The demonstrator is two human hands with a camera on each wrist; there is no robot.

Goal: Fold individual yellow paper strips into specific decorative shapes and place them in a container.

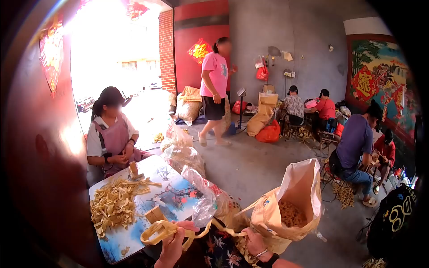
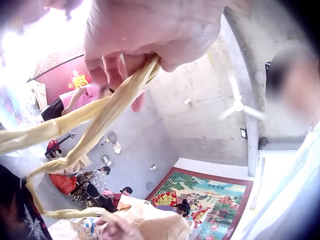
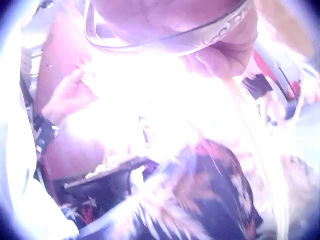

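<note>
A long pale-yellow strip (image 1: 161,232) runs in a loop between the two hands above the lap. The left hand (image 1: 173,247) grips its looped part near the table's front corner; in the left wrist view the strip (image 2: 100,120) hangs from the curled fingers of that hand (image 2: 150,35). The right hand (image 1: 254,243) pinches the strip's other stretch beside the open sack (image 1: 272,210). Glare washes out much of the right wrist view, where the right hand (image 3: 215,55) shows only in part.
The table (image 1: 176,196) at left bears a pile of folded strips (image 1: 114,205) and a tan block (image 1: 155,215). Plastic bags (image 1: 203,201) lie beside it. Someone sits behind the table (image 1: 114,134), another walks past (image 1: 215,80), and several people sit at the right.
</note>
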